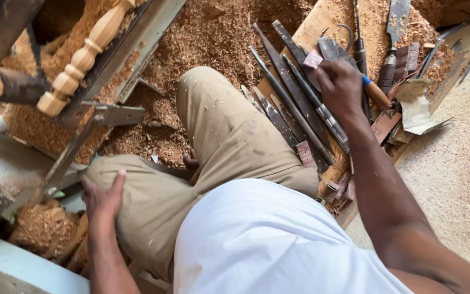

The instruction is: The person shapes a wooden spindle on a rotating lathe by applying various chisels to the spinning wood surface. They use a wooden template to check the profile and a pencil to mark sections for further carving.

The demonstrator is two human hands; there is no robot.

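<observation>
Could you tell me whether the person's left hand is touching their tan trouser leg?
Touching: the head view shows the left hand resting flat on the tan trouser leg, thumb raised.

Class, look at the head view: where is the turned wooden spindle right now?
The turned wooden spindle lies at the upper left, mounted slantwise on the lathe frame above the sawdust, beyond the person's left hand.
</observation>
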